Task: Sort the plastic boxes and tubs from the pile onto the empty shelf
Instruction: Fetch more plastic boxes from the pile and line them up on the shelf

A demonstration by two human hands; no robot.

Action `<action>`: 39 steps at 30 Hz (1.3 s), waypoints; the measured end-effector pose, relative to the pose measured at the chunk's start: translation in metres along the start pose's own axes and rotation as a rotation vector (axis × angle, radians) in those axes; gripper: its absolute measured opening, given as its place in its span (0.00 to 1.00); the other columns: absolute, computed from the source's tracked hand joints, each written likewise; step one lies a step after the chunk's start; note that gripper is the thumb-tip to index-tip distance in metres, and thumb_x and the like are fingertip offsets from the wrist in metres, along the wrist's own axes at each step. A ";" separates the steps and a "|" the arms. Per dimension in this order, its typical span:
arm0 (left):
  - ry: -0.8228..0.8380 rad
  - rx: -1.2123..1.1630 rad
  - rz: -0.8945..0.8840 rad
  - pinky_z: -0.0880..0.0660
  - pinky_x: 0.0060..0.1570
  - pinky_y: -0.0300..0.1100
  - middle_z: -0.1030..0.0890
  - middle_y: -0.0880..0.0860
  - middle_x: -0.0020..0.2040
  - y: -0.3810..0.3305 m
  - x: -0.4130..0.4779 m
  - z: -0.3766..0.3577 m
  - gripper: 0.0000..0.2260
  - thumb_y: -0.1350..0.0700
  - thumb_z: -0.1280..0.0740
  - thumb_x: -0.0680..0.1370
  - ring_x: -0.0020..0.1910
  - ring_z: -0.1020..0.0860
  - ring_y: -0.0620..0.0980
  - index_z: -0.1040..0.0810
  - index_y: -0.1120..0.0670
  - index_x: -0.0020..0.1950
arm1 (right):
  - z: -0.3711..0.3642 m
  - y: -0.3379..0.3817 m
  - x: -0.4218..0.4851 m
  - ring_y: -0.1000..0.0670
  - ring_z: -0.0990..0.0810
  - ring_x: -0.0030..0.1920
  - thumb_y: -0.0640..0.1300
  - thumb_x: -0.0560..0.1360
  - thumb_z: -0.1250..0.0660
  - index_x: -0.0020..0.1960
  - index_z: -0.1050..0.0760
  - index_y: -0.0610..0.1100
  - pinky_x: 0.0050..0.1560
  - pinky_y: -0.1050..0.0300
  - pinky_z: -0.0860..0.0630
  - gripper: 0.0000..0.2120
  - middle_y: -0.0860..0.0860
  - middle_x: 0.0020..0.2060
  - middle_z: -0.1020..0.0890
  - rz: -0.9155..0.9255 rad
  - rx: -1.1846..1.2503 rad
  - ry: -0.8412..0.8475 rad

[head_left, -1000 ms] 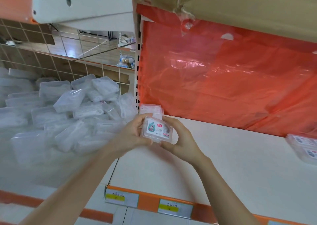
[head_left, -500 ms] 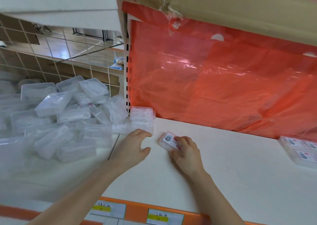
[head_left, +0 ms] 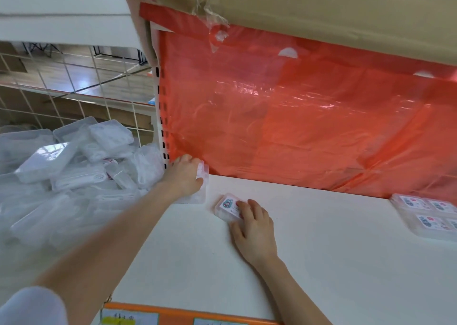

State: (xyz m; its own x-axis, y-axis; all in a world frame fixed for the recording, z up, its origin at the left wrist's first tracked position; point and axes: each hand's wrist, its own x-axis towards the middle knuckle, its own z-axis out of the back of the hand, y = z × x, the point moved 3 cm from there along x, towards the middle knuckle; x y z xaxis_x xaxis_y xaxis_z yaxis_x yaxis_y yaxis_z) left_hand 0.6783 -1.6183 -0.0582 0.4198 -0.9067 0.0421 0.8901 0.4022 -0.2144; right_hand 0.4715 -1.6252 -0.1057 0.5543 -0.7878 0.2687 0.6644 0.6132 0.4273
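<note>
My left hand point(head_left: 184, 176) grips the clear plastic box stack point(head_left: 197, 199), right hand point(head_left: 254, 230) flat on the placed labelled clear box point(head_left: 228, 205); aligning them comes next.

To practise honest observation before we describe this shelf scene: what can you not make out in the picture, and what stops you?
Head view:
labelled box: print too small; right hand covers its near end.
clear boxes: left hand gripping them hides how many.
boxes at the right: cut off by the frame edge.
pile: blurred, uncountable.
shelf tags: cut by the bottom edge.
</note>
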 end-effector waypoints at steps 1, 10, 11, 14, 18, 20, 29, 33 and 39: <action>0.025 0.029 0.004 0.37 0.62 0.47 0.34 0.55 0.67 0.001 0.003 -0.001 0.24 0.52 0.37 0.76 0.66 0.35 0.56 0.36 0.53 0.70 | 0.000 0.000 0.000 0.39 0.20 0.45 0.50 0.68 0.44 0.54 0.24 0.43 0.43 0.46 0.23 0.20 0.41 0.52 0.21 -0.003 -0.001 0.001; 0.051 0.142 -0.013 0.37 0.60 0.49 0.32 0.53 0.65 -0.011 -0.004 0.009 0.24 0.48 0.35 0.75 0.64 0.35 0.57 0.36 0.48 0.69 | -0.006 -0.006 0.002 0.33 0.22 0.51 0.46 0.68 0.46 0.56 0.23 0.39 0.50 0.40 0.25 0.23 0.35 0.55 0.22 -0.024 0.006 -0.025; 0.035 0.102 -0.027 0.36 0.60 0.49 0.32 0.54 0.65 -0.013 -0.008 0.011 0.24 0.48 0.35 0.75 0.63 0.34 0.57 0.36 0.48 0.69 | -0.007 -0.007 0.002 0.33 0.22 0.52 0.47 0.68 0.46 0.56 0.23 0.39 0.51 0.39 0.25 0.23 0.34 0.55 0.22 -0.018 0.007 -0.026; -0.086 -0.192 -0.068 0.33 0.60 0.48 0.30 0.56 0.64 -0.018 -0.022 0.019 0.31 0.47 0.29 0.70 0.62 0.31 0.57 0.36 0.51 0.70 | -0.006 -0.008 0.001 0.32 0.23 0.52 0.48 0.67 0.45 0.56 0.23 0.39 0.52 0.38 0.26 0.23 0.34 0.56 0.23 -0.002 0.028 -0.057; -0.187 -0.717 -0.067 0.32 0.52 0.36 0.29 0.48 0.56 -0.019 -0.057 0.029 0.37 0.42 0.27 0.57 0.51 0.28 0.44 0.31 0.47 0.65 | 0.007 -0.005 -0.002 0.36 0.25 0.56 0.49 0.69 0.45 0.56 0.23 0.37 0.58 0.44 0.31 0.23 0.38 0.57 0.23 0.021 0.201 -0.178; -0.159 -0.990 -0.084 0.30 0.48 0.33 0.27 0.43 0.54 -0.020 -0.076 0.028 0.32 0.41 0.28 0.54 0.49 0.26 0.40 0.30 0.42 0.57 | 0.023 0.005 -0.002 0.47 0.27 0.58 0.51 0.71 0.44 0.57 0.23 0.40 0.60 0.53 0.31 0.22 0.48 0.57 0.23 0.044 0.412 -0.212; 0.030 -1.629 -0.226 0.23 0.45 0.39 0.19 0.47 0.51 -0.027 -0.114 0.005 0.39 0.50 0.18 0.54 0.52 0.21 0.47 0.34 0.54 0.58 | 0.049 0.037 0.002 0.69 0.32 0.57 0.48 0.63 0.30 0.60 0.36 0.58 0.55 0.76 0.37 0.28 0.63 0.55 0.30 0.220 0.655 0.173; 0.047 -1.607 -0.211 0.23 0.46 0.41 0.19 0.48 0.55 -0.025 -0.119 0.003 0.38 0.51 0.18 0.56 0.55 0.21 0.49 0.33 0.53 0.60 | 0.048 0.033 0.006 0.68 0.30 0.53 0.46 0.61 0.28 0.64 0.29 0.45 0.54 0.77 0.36 0.31 0.62 0.53 0.29 0.228 0.602 0.121; 0.031 -1.556 -0.033 0.23 0.43 0.38 0.19 0.46 0.54 -0.015 -0.118 0.000 0.42 0.51 0.18 0.53 0.52 0.20 0.45 0.32 0.48 0.63 | 0.045 0.031 0.009 0.57 0.28 0.53 0.45 0.61 0.24 0.63 0.27 0.46 0.52 0.75 0.35 0.30 0.60 0.50 0.29 0.146 0.530 0.044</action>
State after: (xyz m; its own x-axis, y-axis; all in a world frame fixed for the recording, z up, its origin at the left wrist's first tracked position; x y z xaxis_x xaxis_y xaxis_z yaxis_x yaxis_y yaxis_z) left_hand 0.6158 -1.5175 -0.0598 0.3838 -0.9220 0.0517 -0.1641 -0.1232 -0.9787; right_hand 0.4750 -1.6157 -0.0514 0.6498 -0.6866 0.3261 0.2420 0.5936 0.7675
